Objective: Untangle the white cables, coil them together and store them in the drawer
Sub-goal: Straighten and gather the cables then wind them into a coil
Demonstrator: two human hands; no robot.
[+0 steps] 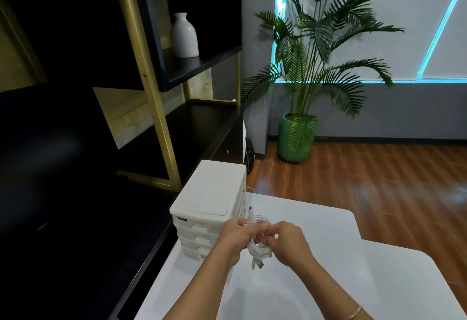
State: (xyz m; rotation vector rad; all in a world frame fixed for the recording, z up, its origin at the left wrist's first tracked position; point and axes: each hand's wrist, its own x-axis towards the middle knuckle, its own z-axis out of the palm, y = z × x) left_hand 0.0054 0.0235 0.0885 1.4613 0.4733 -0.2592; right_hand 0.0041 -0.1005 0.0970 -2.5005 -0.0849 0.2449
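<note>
I see one small black label [182,219] on the white drawer unit [212,193], front top edge; I cannot read its print.

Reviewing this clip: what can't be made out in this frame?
Head view only:
- How many white cables are in the coil: strands merge, both hands cover part.
- Label on the drawer unit: too small.
- Lower drawers: partly hidden behind the left hand.
- Shelving at left: too dark.

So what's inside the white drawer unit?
Cannot tell: every drawer of the white drawer unit looks closed. The coiled white cables are outside it, held by both hands.
</note>
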